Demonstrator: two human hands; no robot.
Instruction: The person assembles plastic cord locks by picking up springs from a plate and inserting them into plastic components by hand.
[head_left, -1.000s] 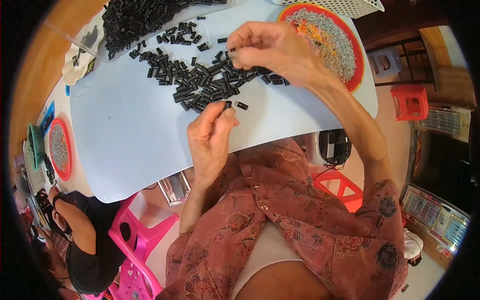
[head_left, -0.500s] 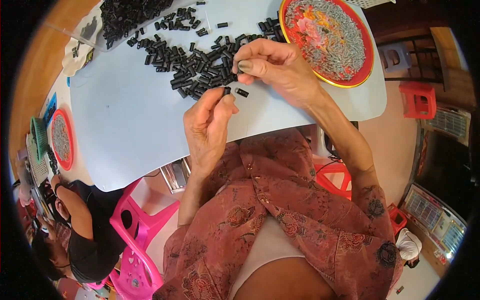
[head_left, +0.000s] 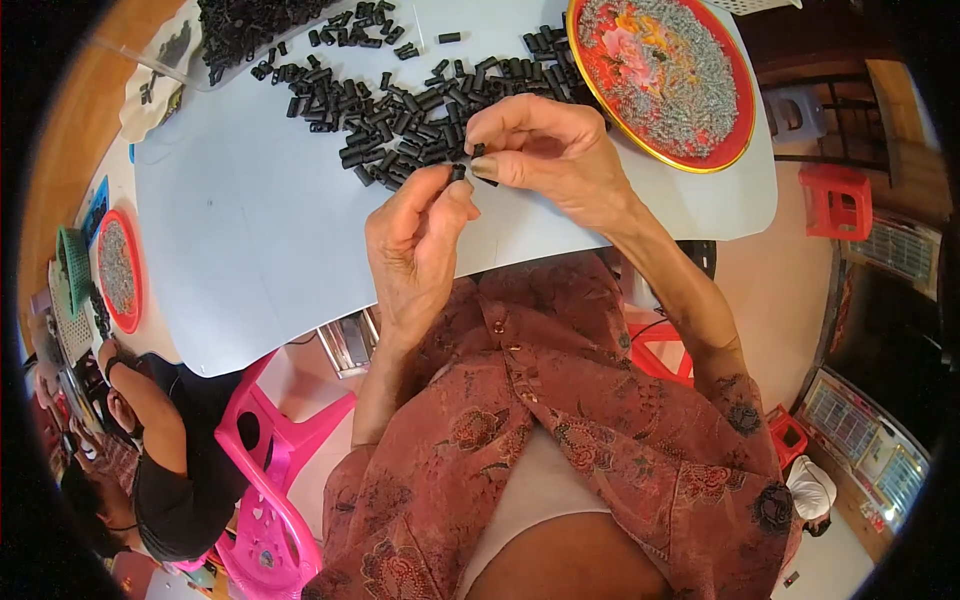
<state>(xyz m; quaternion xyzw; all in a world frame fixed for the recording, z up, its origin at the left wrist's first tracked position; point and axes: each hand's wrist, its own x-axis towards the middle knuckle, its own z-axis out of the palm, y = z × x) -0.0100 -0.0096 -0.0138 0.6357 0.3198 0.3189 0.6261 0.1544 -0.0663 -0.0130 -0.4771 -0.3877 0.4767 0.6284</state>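
Note:
Between the thumb and forefinger of my left hand (head_left: 418, 228) a small black plastic cylinder (head_left: 458, 173) stands upright. Just to its right, my right hand (head_left: 555, 155) pinches a small black piece (head_left: 478, 150) between thumb and fingertip, a short gap away from the cylinder. A wide pile of black cylinders (head_left: 405, 125) lies on the pale table (head_left: 250, 235) beyond both hands. One loose cylinder under my right thumb is mostly hidden. At the far right, a red round tray (head_left: 742, 120) with a gold rim and flower print holds many small silvery metal springs (head_left: 690, 100).
A clear bin (head_left: 255, 40) heaped with black parts stands at the far left. Beyond the table's left end are a red tray (head_left: 137, 285) of metal pieces and a green basket (head_left: 72, 265). A person in black (head_left: 170, 480) sits near a pink chair (head_left: 270, 480).
My right hand has shifted slightly down, and its thumb and forefinger now show a small black piece near the left hand's cylinder. The left hand stays nearly in place.

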